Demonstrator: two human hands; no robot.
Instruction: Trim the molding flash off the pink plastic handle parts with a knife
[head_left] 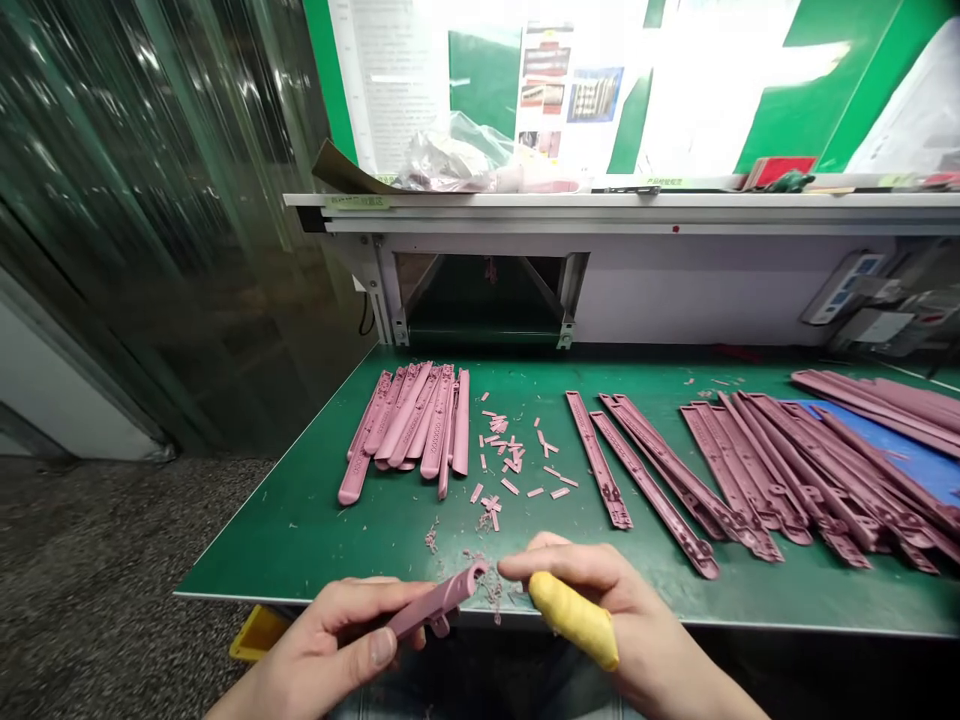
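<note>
My left hand (337, 640) is closed around a pink plastic strip (439, 605), its rounded, hollow end pointing up and to the right over the table's front edge. A small tab sticks out from the strip's underside. Just right of that end is my right hand (600, 610), its index finger stretched toward the strip and apart from it. Yellow wrapping covers the right thumb (574, 620), and I see nothing held between thumb and index finger. The other right fingers are mostly hidden. Beyond the hands, small pink offcuts (514, 460) and thin shavings (491, 590) lie scattered.
Finished-looking pink strips (409, 420) form a pile at left on the green table (300, 520). More long pink strips (750, 460) lie at right, some over a blue sheet (915, 450). A shelf (600, 205) with a plastic bag (457, 155) spans the back.
</note>
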